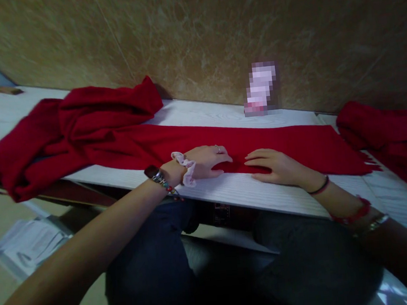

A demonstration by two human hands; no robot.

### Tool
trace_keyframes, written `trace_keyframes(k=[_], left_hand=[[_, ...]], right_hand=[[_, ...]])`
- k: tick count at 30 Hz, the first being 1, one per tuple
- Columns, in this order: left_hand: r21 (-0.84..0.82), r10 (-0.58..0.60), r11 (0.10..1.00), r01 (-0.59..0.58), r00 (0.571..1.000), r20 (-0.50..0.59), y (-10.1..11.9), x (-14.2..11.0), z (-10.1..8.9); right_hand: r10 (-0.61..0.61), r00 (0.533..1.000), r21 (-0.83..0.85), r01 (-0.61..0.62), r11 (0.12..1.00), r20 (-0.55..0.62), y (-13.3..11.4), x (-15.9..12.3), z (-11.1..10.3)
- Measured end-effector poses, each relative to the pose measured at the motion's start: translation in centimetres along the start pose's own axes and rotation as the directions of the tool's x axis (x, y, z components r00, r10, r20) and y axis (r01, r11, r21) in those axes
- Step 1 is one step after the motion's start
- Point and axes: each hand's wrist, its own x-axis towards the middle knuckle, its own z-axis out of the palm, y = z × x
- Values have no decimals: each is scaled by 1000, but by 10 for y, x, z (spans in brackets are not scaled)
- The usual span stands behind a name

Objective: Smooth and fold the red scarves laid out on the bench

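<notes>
A long red scarf point(289, 146) lies along the narrow white table, flat on the right and bunched into folds at the left. Its fringed end points right. My left hand point(204, 162) rests on the scarf's near edge, fingers stretched out, with a scrunchie and a watch at the wrist. Just to its right, my right hand point(277, 167) also lies on the near edge, palm down and fingers extended. A small gap of red cloth shows between the two hands. Neither hand grips the cloth.
A second red cloth point(384, 125) lies folded at the table's right. Against the marble-patterned wall point(192, 38) stands a small blurred-out pinkish item point(260, 87). A small brown object point(8, 89) sits at the far left. Below left is a box with papers point(32, 243).
</notes>
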Motion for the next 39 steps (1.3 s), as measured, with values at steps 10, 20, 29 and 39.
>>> trace_keyframes(k=[10, 20, 29, 39], left_hand=[[143, -13, 990, 20, 999, -49, 9, 10, 2], [129, -76, 988, 90, 991, -107, 15, 16, 5], [223, -24, 974, 47, 994, -103, 12, 17, 6], [-8, -148, 989, 148, 979, -140, 16, 20, 10]], right_hand=[[13, 997, -64, -18, 998, -75, 4, -3, -1], [18, 995, -126, -30, 992, -97, 6, -2, 0], [-8, 995, -134, -6, 991, -103, 4, -3, -3], [-29, 997, -154, 18, 988, -71, 5, -3, 0]])
